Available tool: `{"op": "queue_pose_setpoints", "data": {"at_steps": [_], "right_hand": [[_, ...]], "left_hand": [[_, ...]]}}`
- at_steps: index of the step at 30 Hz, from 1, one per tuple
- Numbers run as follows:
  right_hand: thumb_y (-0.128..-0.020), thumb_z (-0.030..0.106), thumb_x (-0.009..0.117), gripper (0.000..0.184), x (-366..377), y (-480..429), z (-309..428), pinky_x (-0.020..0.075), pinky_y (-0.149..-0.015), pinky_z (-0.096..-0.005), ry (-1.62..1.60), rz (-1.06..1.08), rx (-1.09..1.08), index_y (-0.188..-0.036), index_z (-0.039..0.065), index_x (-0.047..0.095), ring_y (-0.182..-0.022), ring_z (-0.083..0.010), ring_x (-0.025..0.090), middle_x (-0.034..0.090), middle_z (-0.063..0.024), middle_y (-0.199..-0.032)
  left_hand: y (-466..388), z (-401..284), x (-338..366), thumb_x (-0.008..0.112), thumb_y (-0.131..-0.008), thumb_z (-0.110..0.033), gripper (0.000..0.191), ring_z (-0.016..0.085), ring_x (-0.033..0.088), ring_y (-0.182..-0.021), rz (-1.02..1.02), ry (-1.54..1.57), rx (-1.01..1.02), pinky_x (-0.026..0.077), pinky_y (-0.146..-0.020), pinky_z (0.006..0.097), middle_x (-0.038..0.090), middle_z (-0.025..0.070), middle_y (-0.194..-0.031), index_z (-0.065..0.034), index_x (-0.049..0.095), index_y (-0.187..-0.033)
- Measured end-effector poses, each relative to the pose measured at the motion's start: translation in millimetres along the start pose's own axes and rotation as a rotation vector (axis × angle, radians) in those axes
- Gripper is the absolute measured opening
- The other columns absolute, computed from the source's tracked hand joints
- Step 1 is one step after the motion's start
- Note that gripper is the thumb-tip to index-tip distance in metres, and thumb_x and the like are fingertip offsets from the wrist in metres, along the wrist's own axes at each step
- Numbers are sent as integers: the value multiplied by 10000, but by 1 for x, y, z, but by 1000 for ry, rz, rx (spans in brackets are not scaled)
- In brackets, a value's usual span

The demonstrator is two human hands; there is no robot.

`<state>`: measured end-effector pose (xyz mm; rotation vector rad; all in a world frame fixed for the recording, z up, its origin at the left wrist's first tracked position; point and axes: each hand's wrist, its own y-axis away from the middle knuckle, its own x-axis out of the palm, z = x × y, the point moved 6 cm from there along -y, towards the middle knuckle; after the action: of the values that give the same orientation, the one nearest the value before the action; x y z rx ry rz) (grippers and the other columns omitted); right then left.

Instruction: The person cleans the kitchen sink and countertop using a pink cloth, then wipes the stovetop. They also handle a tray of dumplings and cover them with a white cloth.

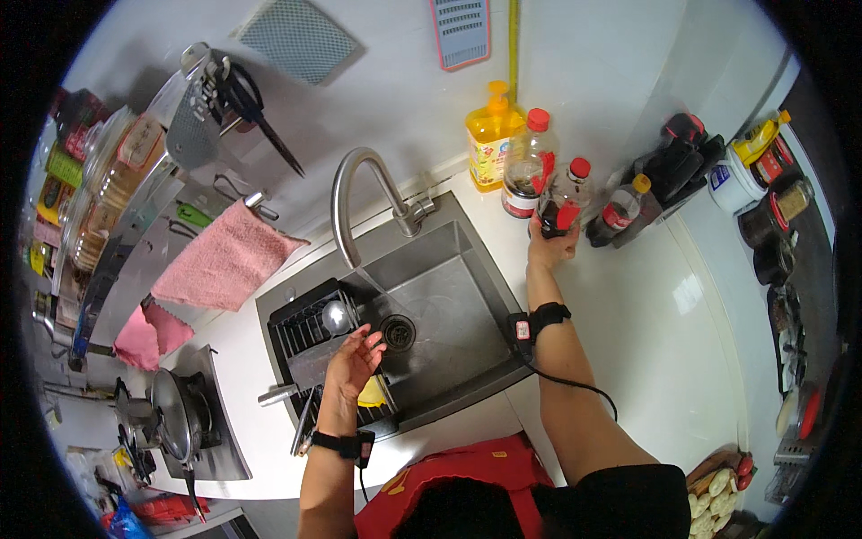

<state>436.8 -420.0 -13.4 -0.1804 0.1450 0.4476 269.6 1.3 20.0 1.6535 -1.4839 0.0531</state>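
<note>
My right hand is wrapped around the lower part of a red-capped plastic bottle holding dark liquid, on the counter right of the sink. A larger red-capped bottle and a yellow pump bottle of dish soap stand just behind it. My left hand is empty, palm turned up with fingers apart, above the drying rack at the sink's left side. Beneath it lie a cleaver, a metal ladle and something yellow. Water runs from the curved faucet into the steel sink.
A yellow-capped bottle stands beside a black knife holder to the right. Pink cloths and scissors hang at the left. A lidded pan sits on the stove. Garlic bulbs lie in a basket at lower right.
</note>
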Motion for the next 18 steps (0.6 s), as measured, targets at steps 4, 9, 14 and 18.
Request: {"op": "queue_pose_setpoints", "data": {"at_steps": [4, 9, 14, 18], "right_hand": [[-661, 51, 794, 970, -6, 36, 15, 505, -776, -346, -312, 65, 126, -1405, 13, 171, -950, -258, 525, 285, -264, -1280], [-921, 248, 556, 361, 47, 205, 73, 390, -935, -301, -492, 1003, 202, -1242, 85, 527, -1021, -137, 504, 582, -33, -1114], [-907, 336, 547, 299, 103, 289, 95, 508, -778, -329, -893, 1464, 1250, -902, 52, 640, -841, -230, 628, 659, -75, -915], [-864, 354, 584, 352, 96, 291, 105, 510, -844, -392, -896, 1603, 1471, -954, 13, 594, -939, -302, 624, 637, -114, -915]], "left_hand": [[-14, -2, 13, 546, -920, -225, 322, 287, 620, -964, 15, 51, -1, 524, -817, 355, 623, 144, -1096, -52, 537, -1191], [-63, -20, 48, 516, -943, -246, 281, 275, 605, -986, -49, 207, 108, 520, -843, 358, 624, 132, -1065, -16, 553, -1101], [-100, -37, 81, 473, -972, -282, 205, 134, 568, -656, -62, 245, 263, 497, -525, 205, 580, -3, -759, -120, 545, -867], [-105, -24, 89, 550, -915, -219, 159, 124, 483, -451, -88, 134, 318, 350, -368, 230, 542, 24, -619, -98, 543, -812]]}}
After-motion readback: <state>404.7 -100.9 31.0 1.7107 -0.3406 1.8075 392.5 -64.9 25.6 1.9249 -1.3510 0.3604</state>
